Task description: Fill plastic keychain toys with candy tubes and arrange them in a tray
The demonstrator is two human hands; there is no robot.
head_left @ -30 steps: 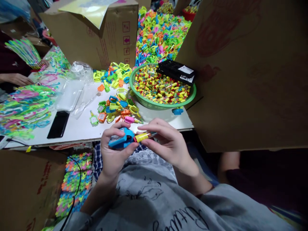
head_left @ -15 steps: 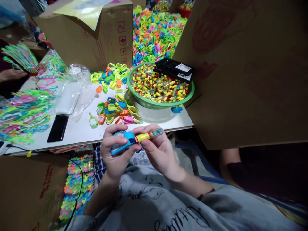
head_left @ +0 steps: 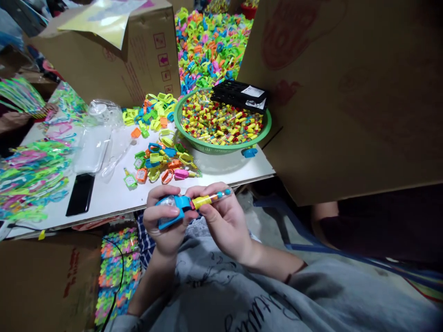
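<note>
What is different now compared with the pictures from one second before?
The right hand has pushed the yellow-capped tube further into the blue toy piece that the left hand holds; more of the tube shows beyond the fingers. Both hands keep their grip. The green basket and the black phone stayed on the table.

On my grey shirt (head_left: 249, 299) there are black cursive letters, maybe "ttu", but I cannot read the word. The cardboard box (head_left: 114, 60) carries red handling signs, one with an arrow. The white label on the black tray (head_left: 238, 94) is too small to read.
</note>
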